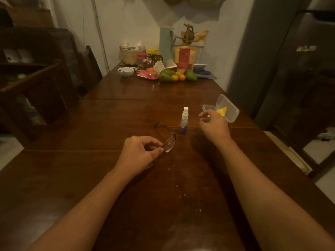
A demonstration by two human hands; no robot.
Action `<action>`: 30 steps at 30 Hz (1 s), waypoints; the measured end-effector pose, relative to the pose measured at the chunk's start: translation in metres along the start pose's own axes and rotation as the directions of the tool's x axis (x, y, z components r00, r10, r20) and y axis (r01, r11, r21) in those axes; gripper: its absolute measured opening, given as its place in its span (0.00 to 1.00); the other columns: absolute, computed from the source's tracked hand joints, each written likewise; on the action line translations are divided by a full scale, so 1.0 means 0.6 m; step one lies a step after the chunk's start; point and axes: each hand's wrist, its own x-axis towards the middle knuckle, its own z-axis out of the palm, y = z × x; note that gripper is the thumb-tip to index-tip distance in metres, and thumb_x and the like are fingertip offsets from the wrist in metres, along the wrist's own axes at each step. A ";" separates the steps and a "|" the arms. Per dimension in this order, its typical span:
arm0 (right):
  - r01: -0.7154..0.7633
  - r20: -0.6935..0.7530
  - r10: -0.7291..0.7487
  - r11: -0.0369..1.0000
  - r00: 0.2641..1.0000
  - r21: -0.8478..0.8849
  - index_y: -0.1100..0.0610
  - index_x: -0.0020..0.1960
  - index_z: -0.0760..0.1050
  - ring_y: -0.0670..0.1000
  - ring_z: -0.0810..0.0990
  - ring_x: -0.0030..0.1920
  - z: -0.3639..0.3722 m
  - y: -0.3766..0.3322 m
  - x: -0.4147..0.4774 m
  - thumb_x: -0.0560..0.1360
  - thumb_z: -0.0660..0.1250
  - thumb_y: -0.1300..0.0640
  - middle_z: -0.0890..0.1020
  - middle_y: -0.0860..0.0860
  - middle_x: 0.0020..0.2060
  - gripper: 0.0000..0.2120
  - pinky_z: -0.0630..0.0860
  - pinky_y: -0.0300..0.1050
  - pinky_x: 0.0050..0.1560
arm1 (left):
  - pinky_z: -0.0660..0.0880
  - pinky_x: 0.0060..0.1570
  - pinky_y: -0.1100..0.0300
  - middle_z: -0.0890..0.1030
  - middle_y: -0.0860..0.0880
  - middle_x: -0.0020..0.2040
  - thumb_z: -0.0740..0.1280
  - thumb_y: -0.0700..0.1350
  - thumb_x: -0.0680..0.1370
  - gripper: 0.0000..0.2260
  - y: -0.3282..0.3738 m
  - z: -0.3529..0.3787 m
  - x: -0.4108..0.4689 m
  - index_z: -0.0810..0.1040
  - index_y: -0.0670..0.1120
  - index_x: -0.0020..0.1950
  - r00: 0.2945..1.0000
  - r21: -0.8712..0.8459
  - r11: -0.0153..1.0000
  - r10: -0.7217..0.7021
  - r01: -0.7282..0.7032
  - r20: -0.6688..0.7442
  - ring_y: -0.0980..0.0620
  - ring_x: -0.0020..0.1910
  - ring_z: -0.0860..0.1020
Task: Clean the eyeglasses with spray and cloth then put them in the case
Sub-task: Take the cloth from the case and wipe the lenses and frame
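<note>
Both-handed: pinches eyeglasses (169, 142) with left hand (139, 153) near spray bottle (184, 120), holds curled right hand (213, 125) at cloth (222, 111) in case (233, 113), cannot tell whether gripping.

Wooden table (126, 113), fruit (165, 76), white bowl (125, 71), green flask (166, 44)

Dim room, wooden table (126, 109), pale wall (130, 20)

Nothing is reading clearly here: the blue label on the spray bottle (183, 128), the red panel on the tan pouch (184, 57) at the far end of the table (126, 115) and the pale badge on the grey fridge (306, 48) are all showing only blurred marks.
</note>
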 end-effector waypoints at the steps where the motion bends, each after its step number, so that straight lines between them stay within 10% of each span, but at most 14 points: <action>1: 0.009 0.002 -0.009 1.000 1.000 -0.022 0.42 0.50 0.75 0.43 0.79 0.43 -0.010 0.001 0.010 0.75 0.70 0.59 0.77 0.40 0.42 0.12 0.79 0.42 0.38 | 0.72 0.31 0.76 0.82 0.65 0.33 0.78 0.44 0.71 0.10 0.000 0.004 0.000 0.83 0.60 0.40 1.000 0.006 1.000 0.004 -0.004 -0.006 0.68 0.37 0.81; 9: 0.065 0.145 -0.016 0.940 0.989 -0.336 0.44 0.56 0.73 0.44 0.72 0.39 -0.051 -0.002 0.102 0.78 0.69 0.53 0.76 0.47 0.47 0.08 0.65 0.38 0.32 | 0.75 0.35 0.73 0.81 0.64 0.36 0.76 0.46 0.72 0.06 0.006 0.021 0.000 0.86 0.55 0.47 1.000 0.084 0.996 0.021 -0.021 0.006 0.70 0.40 0.80; 17: -0.027 0.249 0.204 0.821 0.947 -0.571 0.54 0.68 0.75 0.56 0.78 0.55 -0.044 0.001 0.149 0.80 0.66 0.55 0.80 0.55 0.55 0.17 0.78 0.52 0.57 | 0.74 0.36 0.76 0.82 0.64 0.39 0.75 0.46 0.73 0.07 0.003 0.022 -0.001 0.85 0.55 0.49 0.999 0.073 0.997 0.027 -0.029 0.018 0.69 0.42 0.80; 30: -0.075 0.264 0.354 0.712 0.897 -0.699 0.60 0.72 0.71 0.62 0.75 0.63 -0.034 0.003 0.166 0.81 0.65 0.58 0.77 0.61 0.62 0.20 0.71 0.56 0.68 | 0.78 0.41 0.69 0.84 0.60 0.41 0.75 0.46 0.74 0.07 0.008 0.022 -0.002 0.86 0.53 0.51 0.998 0.113 0.992 0.061 -0.062 0.018 0.67 0.41 0.80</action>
